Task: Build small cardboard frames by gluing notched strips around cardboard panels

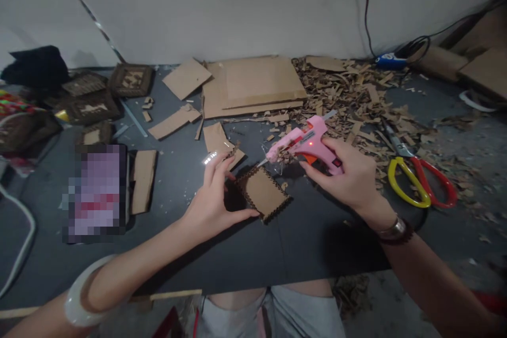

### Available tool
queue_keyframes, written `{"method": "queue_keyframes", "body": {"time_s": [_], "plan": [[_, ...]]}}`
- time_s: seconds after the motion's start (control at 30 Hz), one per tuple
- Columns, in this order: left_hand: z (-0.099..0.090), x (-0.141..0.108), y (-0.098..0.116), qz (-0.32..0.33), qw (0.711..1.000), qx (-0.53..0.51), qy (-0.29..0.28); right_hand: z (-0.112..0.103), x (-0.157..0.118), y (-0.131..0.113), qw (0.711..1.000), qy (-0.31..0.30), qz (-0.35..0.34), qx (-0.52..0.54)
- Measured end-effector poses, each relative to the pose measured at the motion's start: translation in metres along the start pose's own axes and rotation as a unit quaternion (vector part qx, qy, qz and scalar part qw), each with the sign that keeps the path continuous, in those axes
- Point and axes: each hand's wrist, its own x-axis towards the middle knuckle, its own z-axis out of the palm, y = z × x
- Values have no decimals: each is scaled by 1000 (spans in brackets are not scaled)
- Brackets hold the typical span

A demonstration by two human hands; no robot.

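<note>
My right hand [352,174] is wrapped around the handle of a pink hot glue gun [307,140] with an orange trigger and a lit light. Its nozzle points down-left to the far corner of a small square cardboard piece [265,193], whose edges carry dark wavy corrugated strips. My left hand [216,195] steadies this piece from the left, thumb on its near corner and the other fingers curved around by the far left corner. A small brown bit shows at the left fingertips; whether they pinch it I cannot tell. A clear glue stick [329,114] sticks out of the gun's back.
Scissors [420,179] with yellow and red handles lie at right, by a heap of cardboard scraps [348,90]. Flat cardboard sheets [253,84] lie at the back. On the left are a blurred-out phone-like object [97,193], a cardboard strip [143,182] and dark framed pieces [130,79].
</note>
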Motion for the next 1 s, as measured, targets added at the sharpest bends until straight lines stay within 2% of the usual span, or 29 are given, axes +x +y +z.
{"method": "queue_keyframes", "body": {"time_s": [0.13,0.23,0.3,0.43,0.57,0.67,0.8,0.9,1.0], "plan": [[-5,4,3,18,1000,-3,11,3,-5,-5,999,-27,-23,9],[-11,9,4,37,997,24,56,3,-4,-2,1000,5,-12,0],[-13,13,2,43,996,30,67,2,0,4,999,42,-1,-32],[-14,18,0,53,998,7,35,-1,5,16,995,72,12,-72],[-16,22,2,33,999,-33,0,0,6,21,997,56,28,-52],[-18,28,6,27,998,-37,-48,3,6,22,997,46,35,-43],[-20,36,11,65,991,13,-113,2,6,22,996,55,35,-55],[-18,39,15,110,983,71,-130,0,7,22,996,54,31,-63],[-17,41,19,122,971,142,-152,-1,7,22,997,47,31,-57]]}}
